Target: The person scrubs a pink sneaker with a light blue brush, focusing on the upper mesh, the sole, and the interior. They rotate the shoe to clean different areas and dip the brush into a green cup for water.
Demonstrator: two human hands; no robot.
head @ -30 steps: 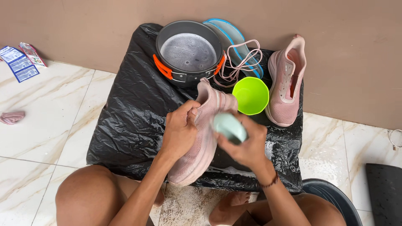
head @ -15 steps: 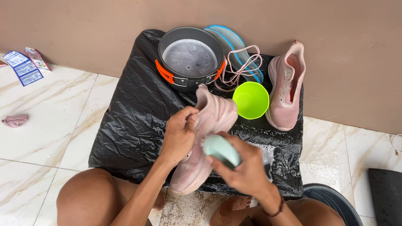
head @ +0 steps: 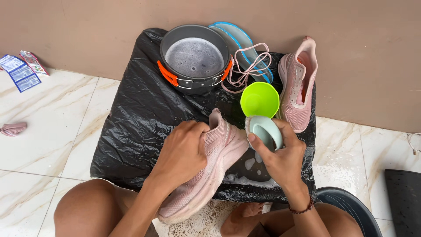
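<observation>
My left hand (head: 182,151) grips a wet pink sneaker (head: 206,175) near its heel opening, holding it tilted over the black plastic sheet (head: 136,118). My right hand (head: 280,156) holds a pale green scrub brush (head: 266,131) lifted just right of the shoe, near a lime green bowl (head: 259,99). Soap suds lie on the plastic below the brush. The second pink sneaker (head: 298,83) rests at the back right by the wall.
A grey pot (head: 194,59) with orange handles holds sudsy water at the back. Blue-edged insoles (head: 241,44) and pink laces (head: 252,66) lie beside it. Sachets (head: 22,70) lie on the tiles at left, a dark basin (head: 351,210) at lower right.
My right hand has lifted the brush off the shoe and moved it up and to the right, toward the green bowl. The shoe has tipped slightly lower in my left hand.
</observation>
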